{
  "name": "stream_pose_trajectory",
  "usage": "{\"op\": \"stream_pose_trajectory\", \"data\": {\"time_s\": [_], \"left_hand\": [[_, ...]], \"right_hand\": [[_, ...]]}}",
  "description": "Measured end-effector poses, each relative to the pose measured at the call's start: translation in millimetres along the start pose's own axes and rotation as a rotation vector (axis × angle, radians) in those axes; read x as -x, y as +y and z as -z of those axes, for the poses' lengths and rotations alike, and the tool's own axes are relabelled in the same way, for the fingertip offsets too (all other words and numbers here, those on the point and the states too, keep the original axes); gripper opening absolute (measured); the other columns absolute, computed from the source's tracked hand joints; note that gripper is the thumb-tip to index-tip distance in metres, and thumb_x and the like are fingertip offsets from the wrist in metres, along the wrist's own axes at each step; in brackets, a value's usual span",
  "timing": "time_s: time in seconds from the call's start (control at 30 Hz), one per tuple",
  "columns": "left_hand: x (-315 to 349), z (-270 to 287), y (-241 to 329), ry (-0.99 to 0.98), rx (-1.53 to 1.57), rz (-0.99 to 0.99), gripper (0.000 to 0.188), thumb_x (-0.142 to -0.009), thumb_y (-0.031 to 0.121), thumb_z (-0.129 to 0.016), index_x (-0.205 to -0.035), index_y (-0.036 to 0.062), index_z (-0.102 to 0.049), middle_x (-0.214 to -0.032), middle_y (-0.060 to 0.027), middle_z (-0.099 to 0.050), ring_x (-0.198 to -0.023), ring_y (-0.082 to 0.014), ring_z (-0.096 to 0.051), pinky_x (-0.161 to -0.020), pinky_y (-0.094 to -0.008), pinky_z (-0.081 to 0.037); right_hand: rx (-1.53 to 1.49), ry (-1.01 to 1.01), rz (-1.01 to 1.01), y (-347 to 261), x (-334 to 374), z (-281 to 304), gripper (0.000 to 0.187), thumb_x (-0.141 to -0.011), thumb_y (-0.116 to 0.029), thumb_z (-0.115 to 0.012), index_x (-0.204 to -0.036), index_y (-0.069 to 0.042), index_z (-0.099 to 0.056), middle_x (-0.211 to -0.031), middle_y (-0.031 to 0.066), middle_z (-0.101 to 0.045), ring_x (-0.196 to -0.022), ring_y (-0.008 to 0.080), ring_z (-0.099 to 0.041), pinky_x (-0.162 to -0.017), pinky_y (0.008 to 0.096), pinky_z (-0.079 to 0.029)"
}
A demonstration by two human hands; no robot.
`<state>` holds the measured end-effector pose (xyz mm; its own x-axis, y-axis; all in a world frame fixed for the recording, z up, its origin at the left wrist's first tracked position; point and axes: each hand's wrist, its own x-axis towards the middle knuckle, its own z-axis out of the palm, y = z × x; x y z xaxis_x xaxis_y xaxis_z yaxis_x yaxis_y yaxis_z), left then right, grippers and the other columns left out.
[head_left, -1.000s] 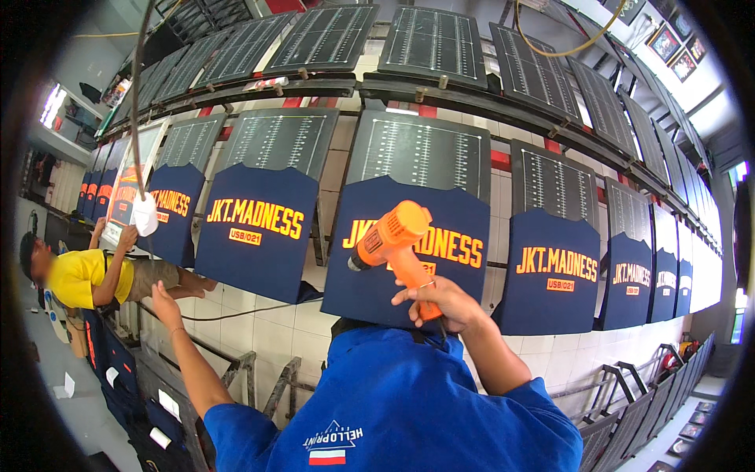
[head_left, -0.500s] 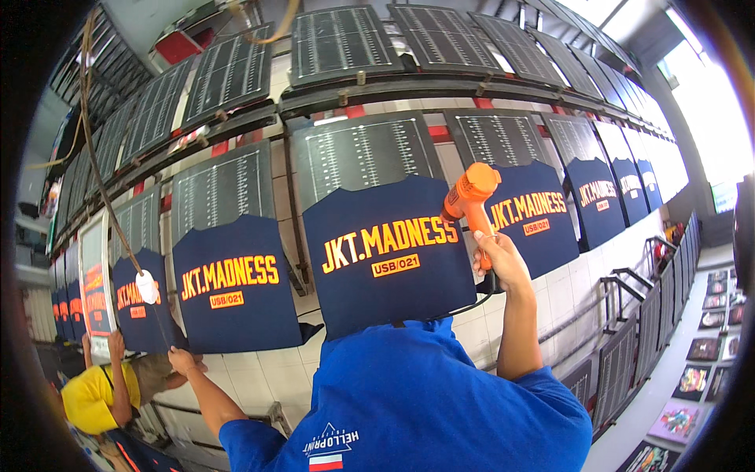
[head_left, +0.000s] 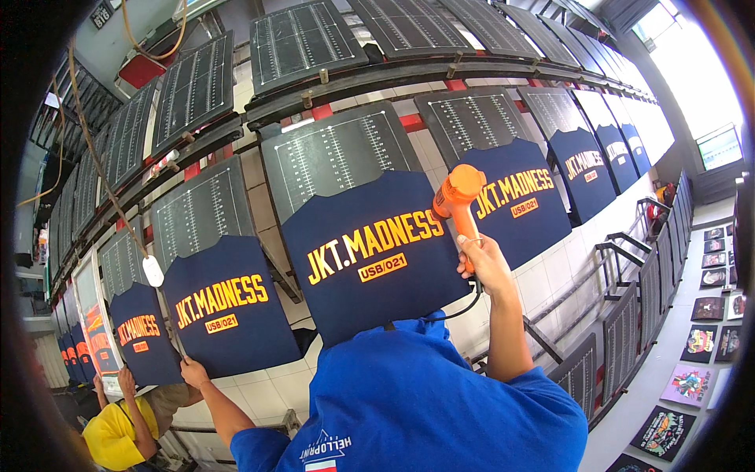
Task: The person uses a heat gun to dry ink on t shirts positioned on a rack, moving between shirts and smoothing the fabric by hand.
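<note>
My right hand is wrapped round the handle of an orange hair dryer, its black cord hanging below. The nozzle points left, close above the right end of the orange lettering on a navy shirt panel laid over a black board. At the lower left, my left hand has its fingers closed at the bottom corner of another printed navy shirt panel. The fingertips are partly hidden there.
Black ruled boards line two long racks. More navy panels lie to the right and left. A person in yellow holds a framed screen at far left. A white tag-like object hangs on a cord. Metal rails stand at right.
The view has shifted and tilted. My left hand has come up to the left panel's lower corner. The dryer stays in my right hand, still by the lettering's right end.
</note>
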<state>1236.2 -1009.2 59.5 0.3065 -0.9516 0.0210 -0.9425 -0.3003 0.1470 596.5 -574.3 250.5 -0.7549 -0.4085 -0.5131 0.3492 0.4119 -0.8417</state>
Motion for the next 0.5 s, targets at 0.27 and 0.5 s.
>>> {"op": "stream_pose_trajectory", "data": {"time_s": [0.27,0.5], "left_hand": [[-5.4,28.4,35.2,0.315,0.082,-0.193,0.042,-0.099,0.029,-0.054,-0.127,-0.0022,-0.060,-0.126,-0.0246,-0.060,-0.118,-0.0403,-0.056,-0.100,-0.0489,-0.044],[25.3,174.3,187.0,0.527,0.613,-0.546,0.042,-0.103,0.024,-0.049,-0.132,-0.0070,-0.054,-0.131,-0.0202,-0.060,-0.123,-0.0323,-0.056,-0.104,-0.0383,-0.043]], "right_hand": [[-0.041,-0.004,-0.008,-2.1,-2.1,5.0,0.029,-0.097,-0.033,-0.063,-0.094,-0.004,-0.057,-0.069,-0.0003,-0.056,-0.055,0.0102,-0.059,-0.049,0.0237,-0.049],[0.000,-0.016,-0.004,-5.8,-4.6,1.0,0.032,-0.097,-0.038,-0.062,-0.097,-0.006,-0.057,-0.070,-0.0008,-0.056,-0.055,0.0088,-0.059,-0.048,0.0212,-0.049]]}}
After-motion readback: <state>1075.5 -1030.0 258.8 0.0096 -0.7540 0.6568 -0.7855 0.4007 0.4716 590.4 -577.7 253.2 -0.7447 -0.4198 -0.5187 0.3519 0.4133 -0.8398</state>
